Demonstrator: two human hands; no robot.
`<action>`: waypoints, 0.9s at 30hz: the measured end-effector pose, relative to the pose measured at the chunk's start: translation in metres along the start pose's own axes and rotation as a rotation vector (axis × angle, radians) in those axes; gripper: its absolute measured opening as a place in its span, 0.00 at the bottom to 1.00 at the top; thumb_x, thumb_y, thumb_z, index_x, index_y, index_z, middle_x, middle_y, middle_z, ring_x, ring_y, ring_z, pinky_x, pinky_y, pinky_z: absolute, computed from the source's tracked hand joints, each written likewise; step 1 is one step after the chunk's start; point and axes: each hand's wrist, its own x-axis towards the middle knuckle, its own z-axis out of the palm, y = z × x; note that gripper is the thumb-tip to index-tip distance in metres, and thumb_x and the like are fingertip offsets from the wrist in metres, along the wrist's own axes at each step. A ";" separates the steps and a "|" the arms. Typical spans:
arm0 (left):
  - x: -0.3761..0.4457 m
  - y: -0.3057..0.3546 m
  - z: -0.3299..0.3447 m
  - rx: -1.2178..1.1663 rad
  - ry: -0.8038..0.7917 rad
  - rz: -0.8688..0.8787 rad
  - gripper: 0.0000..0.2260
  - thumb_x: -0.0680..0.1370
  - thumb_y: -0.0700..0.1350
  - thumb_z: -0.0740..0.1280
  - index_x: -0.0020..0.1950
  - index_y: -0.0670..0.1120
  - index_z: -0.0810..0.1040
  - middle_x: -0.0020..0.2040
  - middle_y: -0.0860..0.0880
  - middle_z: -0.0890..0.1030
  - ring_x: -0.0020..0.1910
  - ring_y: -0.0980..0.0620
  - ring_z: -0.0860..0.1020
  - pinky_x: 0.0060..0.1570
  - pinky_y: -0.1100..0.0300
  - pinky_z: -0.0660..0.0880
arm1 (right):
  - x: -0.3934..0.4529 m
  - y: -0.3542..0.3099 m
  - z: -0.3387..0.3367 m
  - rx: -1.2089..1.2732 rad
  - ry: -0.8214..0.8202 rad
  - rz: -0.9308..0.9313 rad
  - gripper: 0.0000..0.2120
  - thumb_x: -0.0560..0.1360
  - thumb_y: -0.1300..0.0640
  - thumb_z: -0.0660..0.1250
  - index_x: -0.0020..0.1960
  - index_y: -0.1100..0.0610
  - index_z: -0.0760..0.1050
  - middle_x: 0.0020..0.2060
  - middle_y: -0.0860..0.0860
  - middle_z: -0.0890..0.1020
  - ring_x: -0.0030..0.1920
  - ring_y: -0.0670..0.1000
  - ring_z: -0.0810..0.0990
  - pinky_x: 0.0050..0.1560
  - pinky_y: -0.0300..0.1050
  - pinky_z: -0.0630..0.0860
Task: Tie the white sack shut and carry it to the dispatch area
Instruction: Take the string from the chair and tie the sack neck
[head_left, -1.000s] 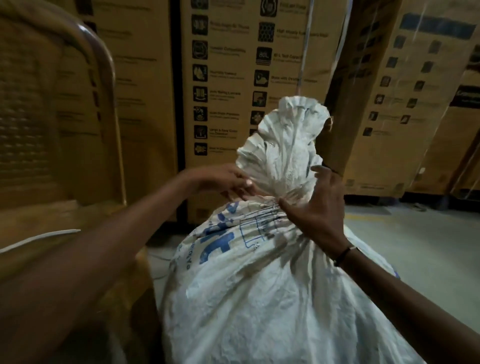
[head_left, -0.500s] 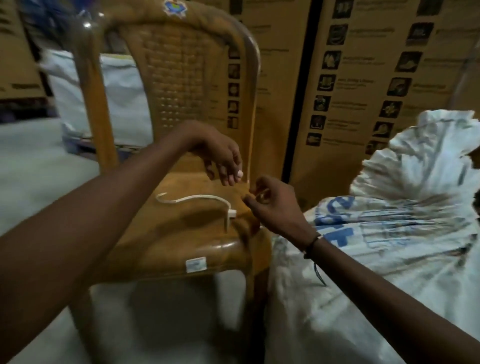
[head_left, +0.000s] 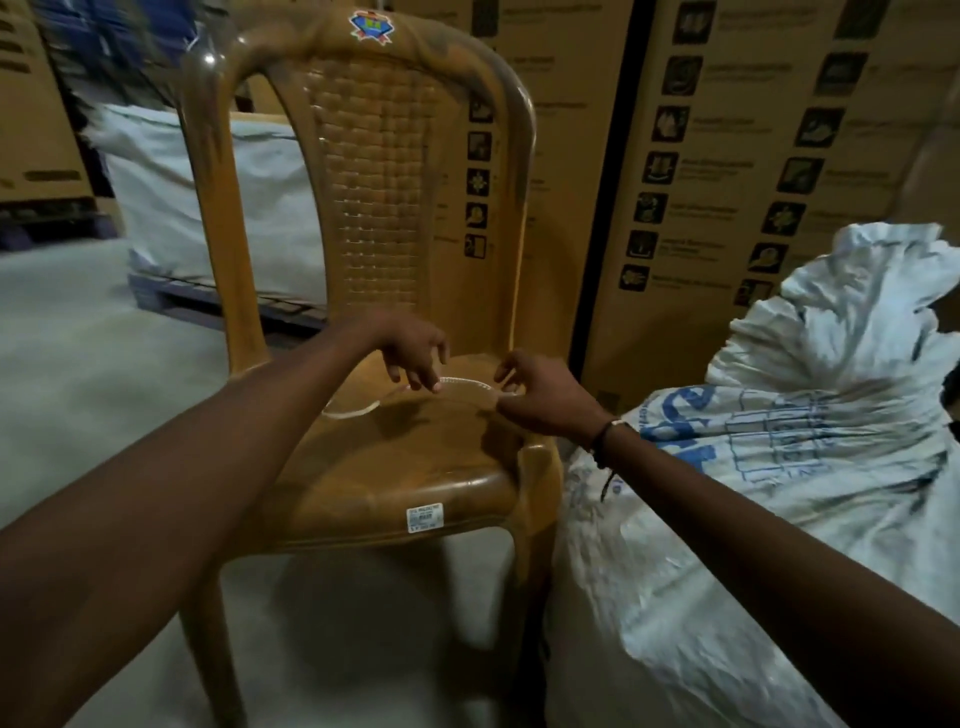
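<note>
The white sack (head_left: 779, 467) with blue print stands on the floor at the right, its gathered neck (head_left: 852, 291) sticking up loose. A white cable tie (head_left: 462, 383) arcs just above the seat of the brown plastic chair (head_left: 395, 457). My left hand (head_left: 413, 348) pinches the tie near its middle with fingertips pointing down. My right hand (head_left: 540, 395) pinches the tie's right end. Neither hand touches the sack.
Tall printed cardboard boxes (head_left: 701, 156) stand close behind the chair and the sack. Another white sack (head_left: 218, 197) sits on a pallet at the back left. Bare concrete floor (head_left: 78, 364) stretches to the left and under the chair.
Both hands left the sack's neck and moved left to the chair seat. They now hold the white cable tie, lifted off the seat where it lay half a second ago.
</note>
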 end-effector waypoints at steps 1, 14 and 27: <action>0.003 0.003 0.002 0.013 0.026 0.020 0.24 0.80 0.44 0.74 0.74 0.46 0.70 0.53 0.48 0.81 0.51 0.52 0.83 0.43 0.58 0.81 | -0.006 0.004 -0.012 0.003 0.033 -0.015 0.15 0.78 0.60 0.75 0.64 0.60 0.78 0.55 0.53 0.82 0.53 0.54 0.83 0.38 0.30 0.75; 0.017 0.198 0.019 -0.125 0.307 0.547 0.06 0.86 0.47 0.65 0.55 0.47 0.80 0.48 0.47 0.82 0.40 0.51 0.81 0.34 0.62 0.75 | -0.129 0.100 -0.190 -0.118 0.491 0.139 0.08 0.80 0.62 0.70 0.57 0.59 0.84 0.48 0.54 0.84 0.43 0.55 0.84 0.46 0.51 0.82; 0.067 0.386 0.070 -0.969 0.184 0.677 0.14 0.86 0.44 0.62 0.42 0.45 0.77 0.39 0.47 0.79 0.38 0.49 0.77 0.35 0.62 0.72 | -0.246 0.193 -0.271 0.358 0.945 0.483 0.18 0.75 0.59 0.62 0.61 0.61 0.81 0.39 0.54 0.80 0.37 0.50 0.73 0.38 0.45 0.69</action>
